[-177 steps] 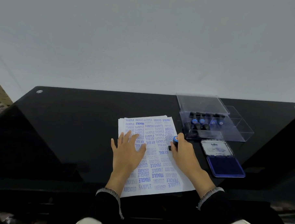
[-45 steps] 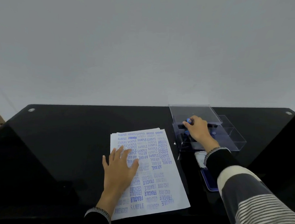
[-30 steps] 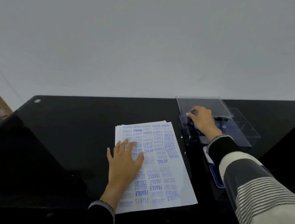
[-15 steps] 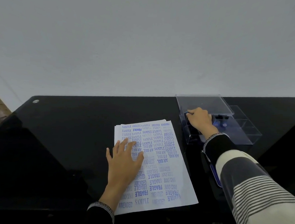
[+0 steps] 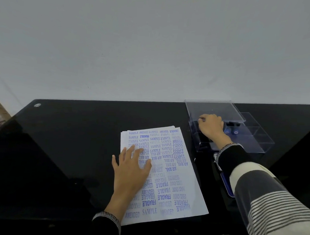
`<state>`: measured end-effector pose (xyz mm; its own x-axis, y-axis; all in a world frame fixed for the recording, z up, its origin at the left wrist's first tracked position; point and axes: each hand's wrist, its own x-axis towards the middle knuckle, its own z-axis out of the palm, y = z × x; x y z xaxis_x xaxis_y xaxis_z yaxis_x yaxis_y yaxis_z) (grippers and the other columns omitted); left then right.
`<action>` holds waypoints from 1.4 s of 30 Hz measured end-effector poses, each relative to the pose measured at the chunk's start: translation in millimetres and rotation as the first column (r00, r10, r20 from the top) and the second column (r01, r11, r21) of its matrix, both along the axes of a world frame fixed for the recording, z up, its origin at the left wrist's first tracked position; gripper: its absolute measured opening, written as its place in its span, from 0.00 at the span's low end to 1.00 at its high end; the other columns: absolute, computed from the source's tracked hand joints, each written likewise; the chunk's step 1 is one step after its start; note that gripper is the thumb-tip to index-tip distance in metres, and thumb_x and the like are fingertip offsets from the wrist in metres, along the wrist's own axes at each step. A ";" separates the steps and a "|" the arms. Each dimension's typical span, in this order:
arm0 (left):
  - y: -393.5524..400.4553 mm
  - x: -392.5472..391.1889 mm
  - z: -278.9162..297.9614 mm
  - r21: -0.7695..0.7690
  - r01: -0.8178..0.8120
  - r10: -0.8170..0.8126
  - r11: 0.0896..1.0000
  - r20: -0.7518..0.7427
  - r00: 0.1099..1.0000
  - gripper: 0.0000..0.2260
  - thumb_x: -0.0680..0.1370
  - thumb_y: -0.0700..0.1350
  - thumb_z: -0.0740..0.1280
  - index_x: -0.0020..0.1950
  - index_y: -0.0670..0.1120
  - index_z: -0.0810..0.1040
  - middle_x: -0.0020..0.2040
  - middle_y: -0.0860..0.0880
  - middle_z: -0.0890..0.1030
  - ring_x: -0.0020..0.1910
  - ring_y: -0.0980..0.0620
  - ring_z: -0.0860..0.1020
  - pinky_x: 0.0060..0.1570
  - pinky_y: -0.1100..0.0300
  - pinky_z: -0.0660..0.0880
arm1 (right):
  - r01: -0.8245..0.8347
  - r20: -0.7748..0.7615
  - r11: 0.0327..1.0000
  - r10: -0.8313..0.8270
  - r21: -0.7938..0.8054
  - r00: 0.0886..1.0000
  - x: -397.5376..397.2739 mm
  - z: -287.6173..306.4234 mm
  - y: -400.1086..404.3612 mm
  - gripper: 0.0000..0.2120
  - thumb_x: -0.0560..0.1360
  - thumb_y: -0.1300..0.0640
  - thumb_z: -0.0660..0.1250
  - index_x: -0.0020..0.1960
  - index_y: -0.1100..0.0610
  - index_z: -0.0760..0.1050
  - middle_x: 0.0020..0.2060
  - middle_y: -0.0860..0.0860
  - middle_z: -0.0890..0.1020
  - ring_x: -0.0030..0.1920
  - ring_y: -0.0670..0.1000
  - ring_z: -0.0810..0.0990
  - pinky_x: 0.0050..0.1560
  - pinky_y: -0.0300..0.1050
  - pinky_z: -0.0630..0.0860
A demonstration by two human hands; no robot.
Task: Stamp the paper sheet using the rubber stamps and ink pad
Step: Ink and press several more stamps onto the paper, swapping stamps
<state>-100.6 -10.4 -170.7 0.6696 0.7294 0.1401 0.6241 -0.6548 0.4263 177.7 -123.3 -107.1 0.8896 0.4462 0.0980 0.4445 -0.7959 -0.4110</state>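
Stamps (image 5: 231, 131) sit in the clear box (image 5: 256, 139) at two o'clock; my right hand (image 5: 210, 127) curls inside, grip hidden. My left hand (image 5: 130, 171) lies flat on the paper (image 5: 175, 171).

Right hand (image 5: 210, 127) fingertips buried in the clear plastic stamp box (image 5: 256, 139), grip unreadable. Striped sleeve (image 5: 264, 193) covers most of the blue ink pad (image 5: 226, 184).

My left hand (image 5: 130, 171) and right hand (image 5: 211, 127) are bare. I wear a black top with speckled black-and-white cuffs. My right sleeve (image 5: 271, 202) has a cream band, a grey band, then thin stripes.
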 end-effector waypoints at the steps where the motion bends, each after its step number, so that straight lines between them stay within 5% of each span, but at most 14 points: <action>1: 0.1 -0.1 0.0 0.000 0.000 0.000 1.000 -0.001 1.000 0.24 0.79 0.63 0.56 0.73 0.58 0.64 0.77 0.55 0.58 0.77 0.53 0.51 0.74 0.43 0.41 | 0.037 0.020 0.998 -0.038 0.049 0.999 0.6 0.4 -1.9 0.15 0.79 0.56 0.58 0.62 0.56 0.78 0.62 0.58 0.77 0.63 0.63 0.68 0.62 0.52 0.66; 6: -0.2 0.4 0.9 0.001 0.000 0.000 1.000 -0.006 1.000 0.24 0.79 0.63 0.56 0.73 0.58 0.64 0.77 0.56 0.58 0.77 0.53 0.51 0.74 0.43 0.41 | 0.228 0.061 0.971 -0.233 0.077 0.970 3.3 -0.9 -13.5 0.10 0.76 0.58 0.64 0.51 0.61 0.81 0.55 0.62 0.78 0.60 0.64 0.69 0.60 0.55 0.68; 13: 0.0 0.5 0.6 0.001 -0.002 0.002 1.000 -0.011 1.000 0.24 0.79 0.63 0.56 0.74 0.58 0.63 0.77 0.55 0.58 0.78 0.53 0.51 0.75 0.43 0.41 | 0.287 0.016 0.950 -0.291 0.122 0.957 9.5 0.2 -14.9 0.10 0.74 0.56 0.66 0.46 0.63 0.81 0.49 0.62 0.81 0.55 0.64 0.73 0.56 0.51 0.68; 21: -0.3 0.9 1.0 -0.014 -0.001 0.001 1.000 -0.013 1.000 0.24 0.79 0.63 0.55 0.74 0.59 0.62 0.78 0.56 0.56 0.78 0.53 0.49 0.75 0.44 0.40 | 0.292 -0.074 0.950 -0.301 -0.106 0.951 10.7 14.2 -6.7 0.22 0.73 0.51 0.70 0.59 0.65 0.74 0.62 0.65 0.73 0.64 0.64 0.66 0.61 0.54 0.66; 30: -0.5 0.7 1.2 -0.009 -0.006 0.006 1.000 -0.003 1.000 0.24 0.79 0.63 0.55 0.73 0.59 0.64 0.77 0.56 0.58 0.77 0.54 0.50 0.74 0.44 0.40 | 0.300 -0.163 0.929 -0.337 -0.217 0.927 13.9 23.3 2.6 0.25 0.72 0.51 0.71 0.63 0.63 0.71 0.64 0.63 0.71 0.66 0.63 0.64 0.62 0.54 0.66; 38: 0.5 0.4 -0.2 -0.005 -0.002 0.002 1.000 -0.004 1.000 0.24 0.78 0.63 0.55 0.73 0.59 0.64 0.77 0.56 0.58 0.77 0.54 0.50 0.75 0.44 0.40 | 0.318 -0.109 0.932 -0.339 -0.175 0.934 9.7 18.2 2.2 0.24 0.73 0.47 0.68 0.59 0.64 0.73 0.63 0.64 0.71 0.65 0.63 0.65 0.62 0.53 0.65; 42: 0.1 0.9 0.5 -0.001 0.000 0.000 1.000 -0.003 1.000 0.24 0.78 0.63 0.55 0.73 0.59 0.64 0.77 0.56 0.58 0.77 0.53 0.51 0.74 0.44 0.41 | 0.326 -0.062 0.945 -0.326 -0.003 0.943 3.2 11.4 -4.0 0.23 0.74 0.46 0.64 0.58 0.65 0.74 0.63 0.64 0.71 0.65 0.64 0.65 0.64 0.55 0.63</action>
<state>-99.7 -10.3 -170.2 0.6701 0.7294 0.1374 0.6255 -0.6546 0.4245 180.8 -127.3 -95.7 0.9907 0.1300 0.0411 0.1349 -0.8902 -0.4351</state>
